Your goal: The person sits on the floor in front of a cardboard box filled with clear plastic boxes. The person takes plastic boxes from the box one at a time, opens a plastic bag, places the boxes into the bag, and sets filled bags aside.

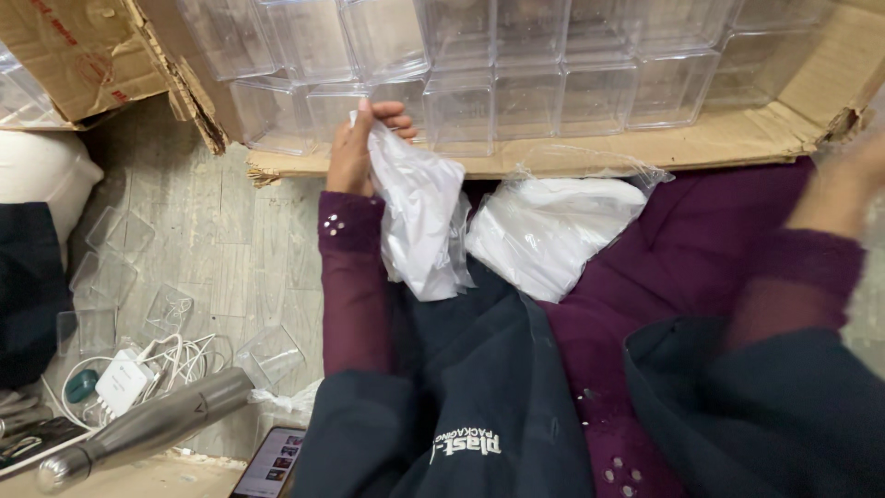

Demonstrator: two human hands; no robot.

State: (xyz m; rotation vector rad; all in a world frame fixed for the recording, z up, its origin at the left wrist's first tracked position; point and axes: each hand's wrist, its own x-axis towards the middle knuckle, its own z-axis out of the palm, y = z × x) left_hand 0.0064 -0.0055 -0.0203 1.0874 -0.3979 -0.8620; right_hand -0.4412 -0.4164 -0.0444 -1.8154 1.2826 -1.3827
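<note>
The left hand (355,148) is closed around the top of one soft white plastic bag (419,217), which hangs limp and crinkled down to the person's lap. The right hand (853,175) is blurred at the picture's right edge, and whether it is open or closed cannot be told. One clear plastic packet (553,226) stuffed with folded white sheets lies on the purple lap just beside the hanging bag. Ahead stands a torn cardboard box (645,152) on its side, filled with rows of clear, rigid, square-sided plastic containers (525,92), too many to count surely. On the grey wooden floor (240,249) to the left lie about six loose clear lids (120,235), one white charger (120,383) with coiled cable, one smooth metal bottle (152,429) and one phone (272,461).
</note>
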